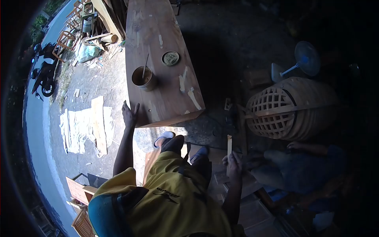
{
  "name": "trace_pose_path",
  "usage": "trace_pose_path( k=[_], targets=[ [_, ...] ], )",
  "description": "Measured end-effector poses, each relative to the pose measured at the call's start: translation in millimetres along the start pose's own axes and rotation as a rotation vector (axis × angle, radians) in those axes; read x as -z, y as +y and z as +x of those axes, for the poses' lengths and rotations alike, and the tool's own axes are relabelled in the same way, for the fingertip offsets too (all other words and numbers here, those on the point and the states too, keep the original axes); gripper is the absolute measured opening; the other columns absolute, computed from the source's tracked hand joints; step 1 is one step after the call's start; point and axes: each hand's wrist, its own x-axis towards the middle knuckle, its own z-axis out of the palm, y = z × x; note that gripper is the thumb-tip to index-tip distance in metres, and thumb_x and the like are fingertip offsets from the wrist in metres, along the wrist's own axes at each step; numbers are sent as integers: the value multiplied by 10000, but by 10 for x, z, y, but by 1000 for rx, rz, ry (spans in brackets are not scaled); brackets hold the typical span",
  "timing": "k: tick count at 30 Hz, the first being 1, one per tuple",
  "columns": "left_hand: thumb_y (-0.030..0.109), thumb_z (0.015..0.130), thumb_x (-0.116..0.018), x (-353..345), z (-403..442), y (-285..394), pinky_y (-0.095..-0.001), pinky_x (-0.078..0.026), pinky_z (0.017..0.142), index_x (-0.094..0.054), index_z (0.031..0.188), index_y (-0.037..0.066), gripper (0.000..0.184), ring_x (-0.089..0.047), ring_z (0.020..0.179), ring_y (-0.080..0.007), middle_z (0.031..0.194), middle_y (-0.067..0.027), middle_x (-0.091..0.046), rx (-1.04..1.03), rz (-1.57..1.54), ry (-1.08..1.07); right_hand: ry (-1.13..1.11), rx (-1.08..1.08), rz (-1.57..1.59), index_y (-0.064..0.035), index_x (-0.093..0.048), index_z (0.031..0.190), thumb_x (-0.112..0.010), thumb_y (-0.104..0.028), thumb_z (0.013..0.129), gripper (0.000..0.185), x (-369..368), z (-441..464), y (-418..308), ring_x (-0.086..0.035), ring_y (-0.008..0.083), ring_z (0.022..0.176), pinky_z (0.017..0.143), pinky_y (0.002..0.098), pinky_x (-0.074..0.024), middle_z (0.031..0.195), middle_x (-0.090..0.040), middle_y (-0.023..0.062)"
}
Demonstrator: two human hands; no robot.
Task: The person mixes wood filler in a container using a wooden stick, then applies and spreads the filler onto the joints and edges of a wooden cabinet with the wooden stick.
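A reddish-brown wooden box-like piece (169, 104) with pale filler smears stands in front of me. My left hand (130, 114) rests at its near left corner, fingers spread. My right hand (234, 162) is closed around a flat pale wooden stick (229, 146), held upright with brown stuff on its tip, to the right of the piece. On top of the wood stand a tub (143, 83) with a thin stick leaning in it and a round lid (170, 58) holding greyish-brown material.
A person (304, 168) sits in the shade at right, near a slatted wooden barrel-like object (272, 108) and a fan (307, 59). White cloth-like sheets (79, 128) lie on the ground at left. A motorcycle (45, 77) and chair frames (65, 39) are beyond.
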Motion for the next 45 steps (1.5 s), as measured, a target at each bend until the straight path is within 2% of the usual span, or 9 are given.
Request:
trace_pose_path(
  k=[9, 13, 16, 22, 28, 30, 37, 42, 45],
  targets=[
    [689, 1086, -462, -153, -399, 242, -564, -500, 1116, -350, 1681, 31, 894, -631, 1352, -485, 1550, -292, -583, 219, 84, 4, -113, 122, -99, -1, -662, 1494, -723, -127, 1036, 478, 547, 362, 0, -610, 70, 750, 688, 258, -522, 862, -635, -12],
    [669, 1104, -449, -89, -428, 258, -541, -506, 1111, -434, 1648, 37, 834, -653, 1328, -464, 1542, -271, -605, 247, 68, 35, -159, 99, -54, 6, -659, 1464, -716, -121, 1037, 449, 303, 523, 39, -582, 52, 732, 672, 245, -510, 862, -610, -27],
    [565, 1167, -421, 99, -477, 4, -419, -457, 1176, -528, 1596, 9, 710, -630, 1373, -331, 1553, -226, -611, 346, -447, -165, -187, 81, -47, -3, -639, 1472, -684, -128, 1059, 434, 105, 669, 74, -522, 19, 701, 624, 216, -446, 869, -606, -36],
    [488, 1202, -406, -108, -977, -406, -394, -377, 1256, -417, 1661, -30, 693, -513, 1481, -251, 1626, -163, -538, 346, -868, -116, -56, 38, -47, -50, -660, 1456, -613, -256, 1137, 382, -411, 1212, 25, -407, -5, 621, 528, 194, -316, 857, -598, -41],
    [491, 1204, -409, -70, -961, -100, -409, -479, 1121, -500, 1572, -59, 668, -586, 1323, -234, 1469, -174, -622, 326, -679, -42, -93, 279, -179, -27, -627, 1527, -579, -319, 1167, 466, -896, 1997, 159, -607, 67, 790, 666, 244, -524, 1302, -733, 145],
    [372, 1210, -441, -111, -932, -10, -365, -406, 1226, -519, 1580, -61, 574, -563, 1414, -220, 1534, -170, -612, 422, -761, 2, -106, 358, -140, -6, -634, 1507, -589, -290, 1163, 448, -1054, 2246, 285, -621, 66, 766, 664, 238, -530, 1346, -728, 141],
    [249, 1203, -468, -327, -949, 199, -399, -472, 1196, -667, 1428, -38, 416, -651, 1343, -247, 1455, -153, -695, 35, -652, 574, -219, 679, -77, 34, -599, 1517, -577, -205, 1159, 431, -1170, 2515, 687, -643, 81, 741, 682, 248, -543, 1408, -714, 182],
    [480, 1217, -223, -613, -803, -210, -595, -425, 1242, -698, 1186, -50, 712, -623, 1398, -458, 1325, -269, -745, -449, -504, 657, -124, 906, -245, 56, -436, 1642, -259, -760, 1113, 989, -1008, 2537, 807, -486, 68, 694, 574, 223, -364, 1117, -636, 78],
    [548, 1200, -188, -713, -638, -364, -636, -439, 1232, -686, 1094, -18, 761, -644, 1363, -495, 1261, -271, -770, -554, -569, 745, -68, 1195, -353, 72, -504, 1586, -491, -373, 1155, 620, -971, 2551, 1217, -475, 75, 677, 563, 230, -361, 1061, -627, 85]
  ],
)
